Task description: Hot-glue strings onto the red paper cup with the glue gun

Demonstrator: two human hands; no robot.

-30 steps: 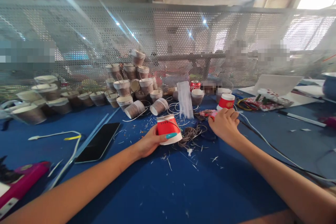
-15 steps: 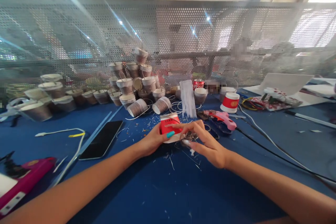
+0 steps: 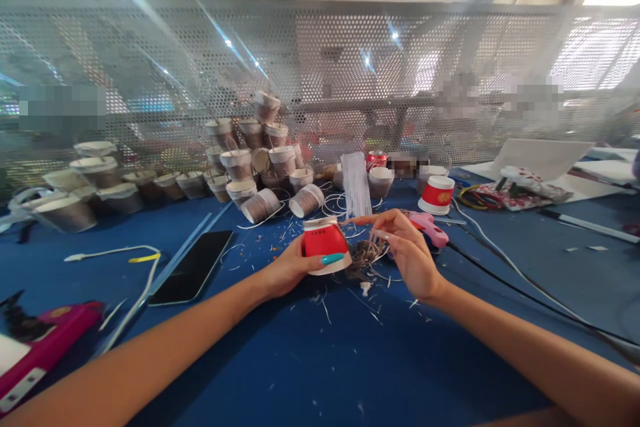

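Note:
My left hand (image 3: 285, 270) is wrapped round a red and white paper cup (image 3: 324, 243), its thumb lying across the lower front. The cup stands with its wide white rim downward. To the right, my right hand (image 3: 407, 250) hovers with fingers apart and the index finger stretched toward the cup's top. Below those fingers lies a tangle of brown twine (image 3: 367, 259), close against the cup's right side. A pink glue gun (image 3: 433, 228) is partly hidden behind my right hand.
Stacked twine-wrapped cups (image 3: 240, 163) stand at the back. A bundle of clear sticks (image 3: 356, 183) leans nearby. A phone (image 3: 193, 267) lies left, with a magenta tool (image 3: 55, 340) farther left. Another red cup (image 3: 437, 195) sits right, near a black cord (image 3: 500, 280).
My right hand has drawn back to the right from the cup, and its fingers have spread. The twine tangle now shows more fully. My left hand keeps its hold on the cup.

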